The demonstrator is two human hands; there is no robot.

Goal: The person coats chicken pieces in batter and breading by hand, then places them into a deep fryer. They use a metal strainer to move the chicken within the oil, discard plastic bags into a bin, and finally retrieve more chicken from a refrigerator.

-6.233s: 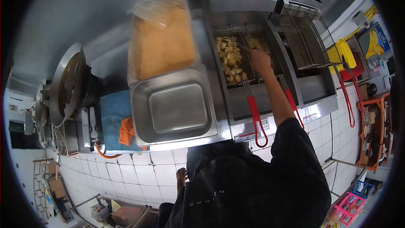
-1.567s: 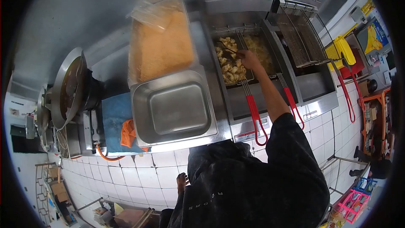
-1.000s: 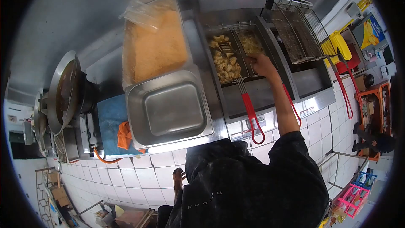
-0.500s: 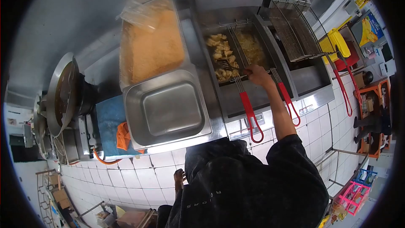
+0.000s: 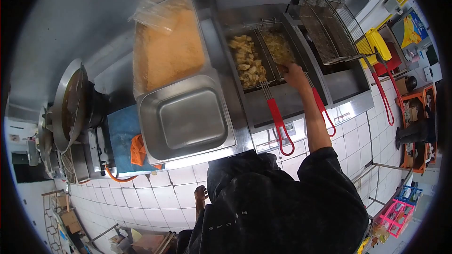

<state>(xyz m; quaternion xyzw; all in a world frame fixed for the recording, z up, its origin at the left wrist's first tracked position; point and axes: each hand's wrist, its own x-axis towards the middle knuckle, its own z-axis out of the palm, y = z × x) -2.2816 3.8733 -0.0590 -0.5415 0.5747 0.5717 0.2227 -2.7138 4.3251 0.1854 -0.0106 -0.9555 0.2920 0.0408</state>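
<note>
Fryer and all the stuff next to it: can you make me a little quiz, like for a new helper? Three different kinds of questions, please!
1. What colour are the fryer basket handles?
A) green
B) red
C) white

2. True or false: the orange cloth lies on the blue cloth.

3. Fill in the gap: the person's ____ hand reaches over the deep fryer.

Key: 1. B; 2. true; 3. right
</note>
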